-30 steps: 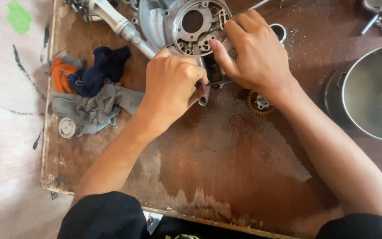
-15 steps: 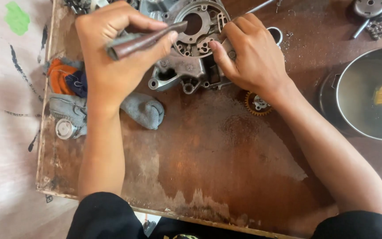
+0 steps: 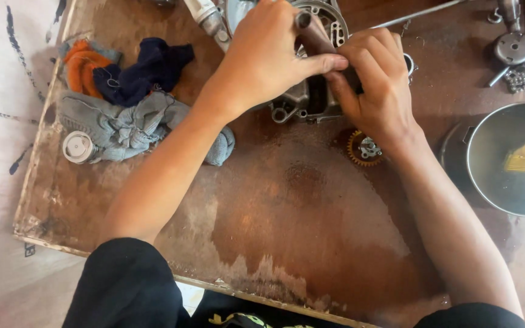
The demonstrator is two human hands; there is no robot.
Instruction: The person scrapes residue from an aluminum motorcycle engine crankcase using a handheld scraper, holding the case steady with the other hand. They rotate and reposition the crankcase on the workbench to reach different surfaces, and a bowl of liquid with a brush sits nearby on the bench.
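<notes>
The left hand (image 3: 262, 58) closes its fingers around a dark cylindrical tool handle (image 3: 317, 39) over the grey cast-metal engine casing (image 3: 308, 100), while the right hand (image 3: 375, 85), fingers curled against the casing's right side, seems to steady it.

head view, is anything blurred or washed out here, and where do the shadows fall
Head view: even, soft daylight, no strong glare. The left hand and right hand look sharp, as do the rags and gear. Soft shadow sits under the forearms on the wooden board. The pale floor at left is slightly washed out; the metal casing is partly hidden.
</notes>
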